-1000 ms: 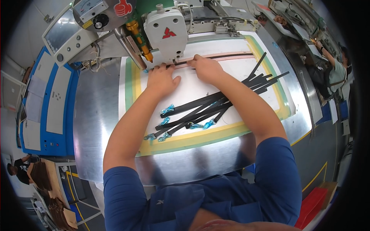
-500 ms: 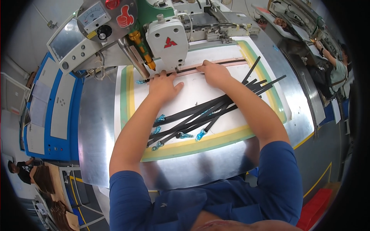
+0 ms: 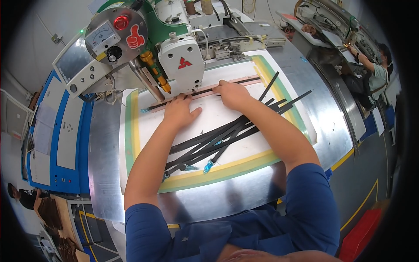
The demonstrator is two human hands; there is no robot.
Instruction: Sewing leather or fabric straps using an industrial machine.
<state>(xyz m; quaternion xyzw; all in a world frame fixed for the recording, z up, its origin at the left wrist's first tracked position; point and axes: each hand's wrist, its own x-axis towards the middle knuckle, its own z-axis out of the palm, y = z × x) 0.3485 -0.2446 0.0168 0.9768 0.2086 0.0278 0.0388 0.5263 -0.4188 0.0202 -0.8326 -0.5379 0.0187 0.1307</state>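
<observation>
A long black strap (image 3: 244, 81) lies in a narrow pinkish strip (image 3: 207, 90) across the far part of a white board (image 3: 152, 128). Its left end carries a clip in blue wrapping (image 3: 145, 110). My left hand (image 3: 178, 114) rests on the strap near that end, fingers laid over it and thumb spread out. Farther right, my right hand (image 3: 235, 96) has its bent fingers together at the strap; the fingertips are partly hidden. Nearer me, several loose black straps (image 3: 227, 140) cross in a pile, some with blue-wrapped clips (image 3: 208, 165). My left forearm covers part of their left ends.
Just beyond my hands hangs a white sewing machine head (image 3: 182, 61), with a golden pointed rod (image 3: 163, 83) beside it. A control panel (image 3: 78, 56) stands at the left. Yellow and green tape (image 3: 235, 165) borders the board on a metal table (image 3: 331, 113). A co-worker (image 3: 377, 74) sits far right.
The view has shifted, so machine, board and hands appear lower and farther left. Both hands stay at the strap. Some of the loose straps' clips are now behind my left forearm.
</observation>
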